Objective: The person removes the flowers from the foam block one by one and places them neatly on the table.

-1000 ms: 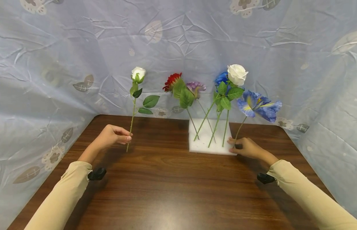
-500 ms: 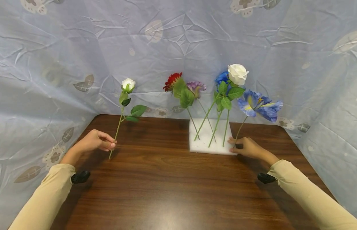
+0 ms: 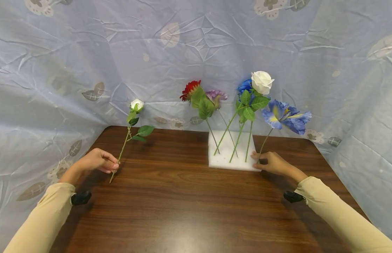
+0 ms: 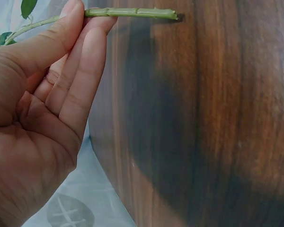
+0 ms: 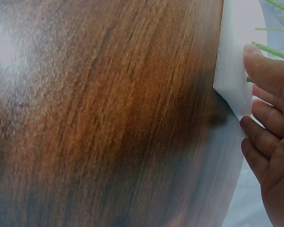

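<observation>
My left hand (image 3: 96, 161) pinches the lower stem of a white rose (image 3: 137, 105) between thumb and fingers, at the left of the table. The rose tilts to the right, its green leaves level with the table's back edge. In the left wrist view the cut end of the stem (image 4: 146, 13) sticks out past the fingertips. At the right, my right hand (image 3: 272, 163) grips the right front corner of a white foam block (image 3: 227, 164). Its thumb (image 5: 255, 56) lies on the foam in the right wrist view, with the other fingers along the side.
Several flowers stand in the foam: a red one (image 3: 190, 89), a purple one (image 3: 216, 96), a blue rose (image 3: 244, 86), another white rose (image 3: 262, 83) and a blue-violet iris (image 3: 286, 116). Patterned grey-blue cloth (image 3: 183, 42) hangs behind the wooden table (image 3: 189, 207).
My left hand has moved left and toward me with the white rose, whose head is now lower and leans more to the right. The right hand and the foam block stay in place.
</observation>
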